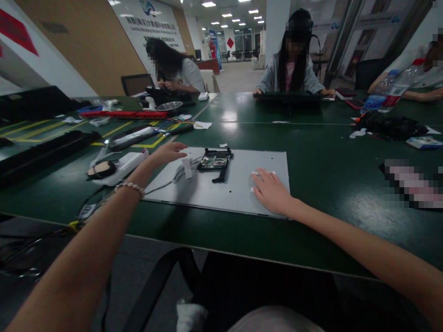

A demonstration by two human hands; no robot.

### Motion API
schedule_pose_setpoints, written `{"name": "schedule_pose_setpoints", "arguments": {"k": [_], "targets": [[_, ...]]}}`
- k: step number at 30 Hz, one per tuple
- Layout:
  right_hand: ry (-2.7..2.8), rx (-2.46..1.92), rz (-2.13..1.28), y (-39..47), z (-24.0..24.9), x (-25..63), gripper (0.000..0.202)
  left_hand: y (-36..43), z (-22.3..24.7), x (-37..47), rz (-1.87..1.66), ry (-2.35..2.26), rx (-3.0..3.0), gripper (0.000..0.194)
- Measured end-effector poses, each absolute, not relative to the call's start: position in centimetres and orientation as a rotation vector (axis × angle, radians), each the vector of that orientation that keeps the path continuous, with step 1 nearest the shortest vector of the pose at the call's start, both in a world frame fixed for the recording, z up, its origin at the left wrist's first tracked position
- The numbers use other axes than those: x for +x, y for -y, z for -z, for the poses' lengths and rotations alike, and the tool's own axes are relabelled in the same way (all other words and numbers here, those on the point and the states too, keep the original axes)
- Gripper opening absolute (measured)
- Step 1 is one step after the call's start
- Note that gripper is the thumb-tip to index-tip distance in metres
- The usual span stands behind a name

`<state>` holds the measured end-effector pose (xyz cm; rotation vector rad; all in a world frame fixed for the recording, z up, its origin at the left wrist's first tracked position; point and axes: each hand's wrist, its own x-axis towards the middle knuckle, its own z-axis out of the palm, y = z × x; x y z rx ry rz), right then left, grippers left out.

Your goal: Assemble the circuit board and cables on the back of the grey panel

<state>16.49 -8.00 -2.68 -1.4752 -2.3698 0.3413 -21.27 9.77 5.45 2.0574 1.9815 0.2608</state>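
Observation:
A flat light-grey panel (pixel 242 184) lies on the green table before me. On it sits a green circuit board (pixel 215 160) in a black bracket (pixel 221 175), with a grey cable (pixel 162 186) running off to the left. My right hand (pixel 272 191) rests flat on the panel's right part, fingers stretched out. White pieces show around those fingers; what they are is unclear. Over the panel's far left corner reaches my left hand (pixel 168 154), fingers extended and holding nothing visible. A white strip (pixel 187 168) hangs by the cable, just below that hand.
Left of the panel lie a white device with a tan round end (pixel 104 170), a long black bar (pixel 44 154) and a red strip (pixel 128 114). Bottles (pixel 398 87) and a black bundle (pixel 392 125) are at right. Other people sit across the table.

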Motion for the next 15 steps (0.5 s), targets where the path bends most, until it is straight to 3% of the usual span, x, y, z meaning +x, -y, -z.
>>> {"name": "schedule_pose_setpoints", "arguments": {"k": [11, 15], "targets": [[2.391, -1.461, -0.297, 7.8, 2.6, 16.5, 0.055, -9.4, -5.5, -21.4, -0.099, -1.861, 1.929, 0.034], [2.387, -1.456, -0.285, 7.7, 2.8, 16.5, 0.054, -10.6, -6.2, -21.5, 0.105, -1.816, 1.991, 0.018]]}}
